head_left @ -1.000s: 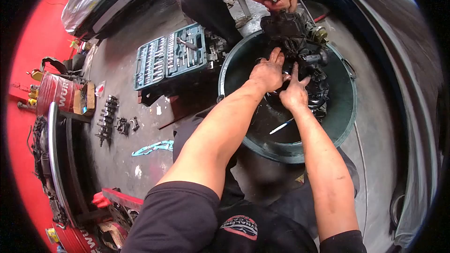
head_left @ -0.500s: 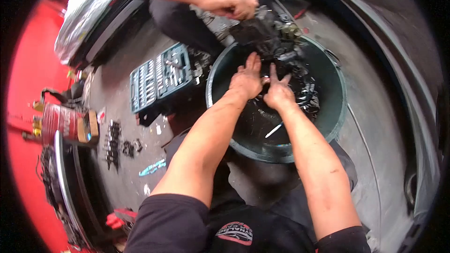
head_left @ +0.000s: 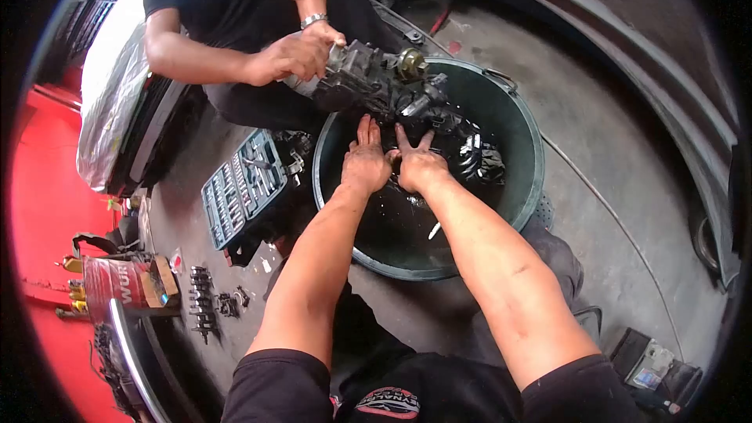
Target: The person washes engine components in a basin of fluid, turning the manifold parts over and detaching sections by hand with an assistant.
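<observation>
Tub (head_left: 521, 121): the green one between my knees is my dial, 12 pointing away from me; its floor looks dark and wet.
Engine assembly (head_left: 368, 82): black and grimy, slung over the rim at 11 o'clock, tilted, its low end hanging inside the tub.
Left hand (head_left: 366, 166): in at 9 o'clock, long fingers straight and laid nearly together, pointing up at the assembly's underside; they close round nothing I can see.
Right hand (head_left: 421, 166): near the dial's middle, index and middle fingers spread in a V, thumb close by my left thumb; whether either hand bears on metal I cannot tell, the shadow under there is too deep.
Co-worker's hands (head_left: 294, 59): at 10 o'clock, on the assembly's outer end. I judge the weight is best left there, with a word between us before either shifts.
Grip: everything looks slick, so flat palms and broad contact should serve better than fingertips; I'd keep them out from directly beneath the load.
Brass-coloured fitting (head_left: 411, 63): at 12 o'clock, standing proud of the body; a poor thing to pull or lean on, I think.
White stick (head_left: 435, 231): in the tub at 6 o'clock, handy to reach but easy to knock.
Glossy black bundle (head_left: 484, 160): at 3 o'clock inside; worth keeping my right wrist clear of it.
Socket case (head_left: 244, 188): open outside at 9 o'clock, safest beyond the drips.
</observation>
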`<state>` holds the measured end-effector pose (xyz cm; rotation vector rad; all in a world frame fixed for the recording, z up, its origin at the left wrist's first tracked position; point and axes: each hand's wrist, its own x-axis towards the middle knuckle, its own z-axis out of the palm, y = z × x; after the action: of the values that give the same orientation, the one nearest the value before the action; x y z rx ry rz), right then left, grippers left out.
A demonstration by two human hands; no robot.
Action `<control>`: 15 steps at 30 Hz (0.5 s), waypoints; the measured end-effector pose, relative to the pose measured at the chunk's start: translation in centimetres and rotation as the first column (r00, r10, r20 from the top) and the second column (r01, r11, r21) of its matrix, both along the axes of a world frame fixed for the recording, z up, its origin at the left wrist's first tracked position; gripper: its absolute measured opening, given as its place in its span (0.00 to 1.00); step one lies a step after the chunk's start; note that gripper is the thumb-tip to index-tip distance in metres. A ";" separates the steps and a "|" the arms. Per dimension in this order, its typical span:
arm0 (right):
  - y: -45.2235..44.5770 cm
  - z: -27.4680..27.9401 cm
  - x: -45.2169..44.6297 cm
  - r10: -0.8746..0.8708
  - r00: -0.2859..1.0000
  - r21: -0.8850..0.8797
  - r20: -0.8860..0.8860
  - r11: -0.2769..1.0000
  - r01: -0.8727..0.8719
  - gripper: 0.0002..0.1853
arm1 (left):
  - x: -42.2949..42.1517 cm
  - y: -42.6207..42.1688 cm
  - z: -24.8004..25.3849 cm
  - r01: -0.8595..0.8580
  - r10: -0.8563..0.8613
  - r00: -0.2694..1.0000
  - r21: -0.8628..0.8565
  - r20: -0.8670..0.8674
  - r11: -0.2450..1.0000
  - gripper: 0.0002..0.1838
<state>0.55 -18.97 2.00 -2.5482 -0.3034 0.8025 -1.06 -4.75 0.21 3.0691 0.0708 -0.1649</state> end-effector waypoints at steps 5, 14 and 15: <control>0.5 -0.8 -0.4 -0.030 0.999 0.040 0.039 0.999 0.028 0.48 | 0.6 1.7 -3.1 0.050 -0.054 0.993 0.039 0.103 0.998 0.47; 1.0 -2.3 0.3 -0.006 0.995 0.007 0.103 1.000 0.005 0.62 | 0.7 1.9 -3.1 0.097 -0.098 0.990 0.012 0.106 0.995 0.47; 0.9 -1.7 0.2 0.001 0.995 -0.014 0.098 1.000 0.001 0.62 | 0.7 1.6 -2.3 0.077 -0.076 0.995 -0.011 0.058 0.997 0.47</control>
<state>0.73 -18.04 0.25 -2.6052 -0.3299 0.6833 -0.40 -3.16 -2.09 3.0628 -0.0507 -0.0811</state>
